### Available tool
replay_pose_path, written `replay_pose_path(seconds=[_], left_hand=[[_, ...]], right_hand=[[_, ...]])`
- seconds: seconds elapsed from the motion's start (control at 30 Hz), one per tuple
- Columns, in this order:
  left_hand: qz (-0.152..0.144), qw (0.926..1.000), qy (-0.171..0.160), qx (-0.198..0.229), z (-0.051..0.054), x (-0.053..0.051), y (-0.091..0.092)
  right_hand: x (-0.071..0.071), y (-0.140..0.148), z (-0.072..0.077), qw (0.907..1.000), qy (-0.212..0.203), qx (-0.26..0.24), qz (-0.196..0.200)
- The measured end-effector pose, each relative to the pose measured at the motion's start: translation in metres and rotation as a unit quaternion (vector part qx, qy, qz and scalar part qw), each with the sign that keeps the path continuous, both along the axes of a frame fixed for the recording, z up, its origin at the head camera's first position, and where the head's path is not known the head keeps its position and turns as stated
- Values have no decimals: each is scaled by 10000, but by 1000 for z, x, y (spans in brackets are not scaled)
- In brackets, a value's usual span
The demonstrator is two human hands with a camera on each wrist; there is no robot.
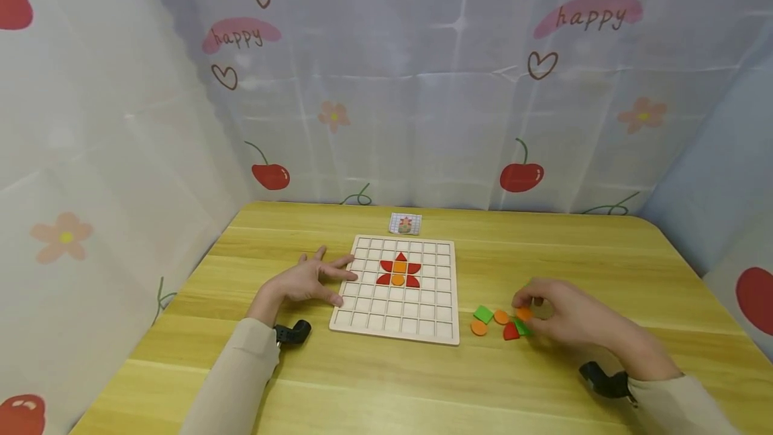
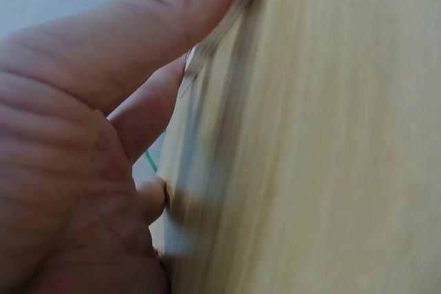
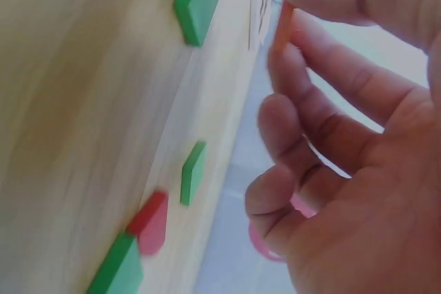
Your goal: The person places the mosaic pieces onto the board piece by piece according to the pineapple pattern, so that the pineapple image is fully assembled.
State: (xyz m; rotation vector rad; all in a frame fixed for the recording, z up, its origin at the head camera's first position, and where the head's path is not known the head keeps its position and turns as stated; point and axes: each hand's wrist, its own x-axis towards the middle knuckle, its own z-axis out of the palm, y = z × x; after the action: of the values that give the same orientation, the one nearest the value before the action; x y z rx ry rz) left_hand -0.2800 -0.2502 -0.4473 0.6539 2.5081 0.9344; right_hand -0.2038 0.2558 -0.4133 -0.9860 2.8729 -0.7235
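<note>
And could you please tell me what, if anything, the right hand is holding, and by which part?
The right hand pinches an orange piece by its edges, between thumb and finger.

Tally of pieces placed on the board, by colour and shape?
Red petals: 4
Red triangle: 1
Orange square: 1
Orange circle: 1
Total: 7

The head view shows you one pale wooden grid board (image 1: 441,299) bearing five flat red pieces (image 1: 386,280) and two flat orange ones (image 1: 399,268), one small printed card (image 1: 405,223), two loose orange discs (image 1: 500,317), one loose red piece (image 1: 510,331) and one orange piece (image 1: 523,314) you pinch, while your right wrist view shows three flat green pieces (image 3: 198,6).
</note>
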Motion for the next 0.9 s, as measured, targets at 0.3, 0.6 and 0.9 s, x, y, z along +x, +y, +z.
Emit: replay_pose_path(seconds=[0.3, 0.6, 0.9], left_hand=[[-8, 10000, -12, 58, 2, 1, 1], [-36, 10000, 11, 37, -2, -1, 0], [8, 10000, 9, -34, -1, -1, 0]], right_hand=[[-15, -31, 2, 9994, -164, -171, -252], [-29, -68, 3, 9988, -212, -442, -77], [-40, -120, 3, 9985, -359, -411, 97]])
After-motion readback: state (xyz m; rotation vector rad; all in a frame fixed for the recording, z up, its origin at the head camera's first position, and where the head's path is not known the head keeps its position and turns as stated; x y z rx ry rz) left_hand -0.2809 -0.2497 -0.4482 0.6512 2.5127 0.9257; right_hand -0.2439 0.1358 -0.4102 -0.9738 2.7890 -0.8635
